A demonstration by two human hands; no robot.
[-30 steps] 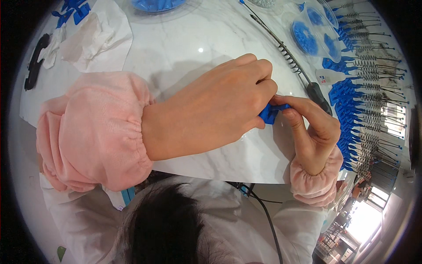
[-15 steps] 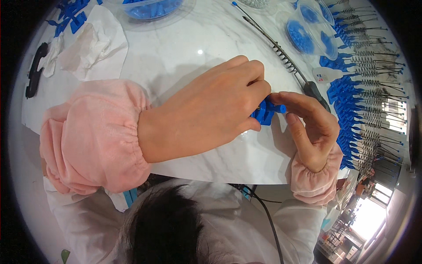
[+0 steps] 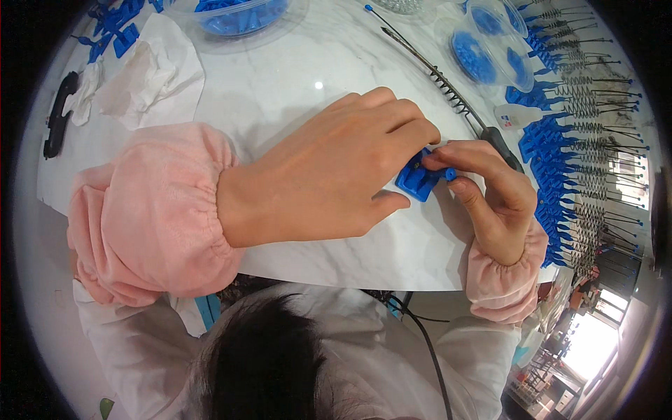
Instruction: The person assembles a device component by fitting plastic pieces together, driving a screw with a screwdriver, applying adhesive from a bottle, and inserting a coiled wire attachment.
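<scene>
Between my hands is a small blue plastic part (image 3: pixel 416 183), a flat block with a short round peg at its right end. The thumb and index finger of my right hand (image 3: pixel 500 192) pinch it at that peg. Bent over its far left side is my left hand (image 3: pixel 343 164), back of the hand up. Its thumb is stretched out, apart from the block, and its fingertips are partly hidden behind the knuckles. Beyond my right hand lies a long thin metal rod with a spring coil (image 3: pixel 455 98) and a dark handle (image 3: pixel 500 148).
Along the right edge stand rows of blue pieces (image 3: pixel 549 164) with springs and rods. A small white bottle (image 3: pixel 516 117) and clear tubs of blue parts (image 3: pixel 472 56) are nearby. Crumpled tissue (image 3: pixel 143 84), a black tool (image 3: pixel 59 115) and a blue-filled bowl (image 3: pixel 241 17) lie farther back.
My left thumb has come away from the blue part, and more of the block shows. The block has tilted a little, and my right fingers have closed onto its peg.
</scene>
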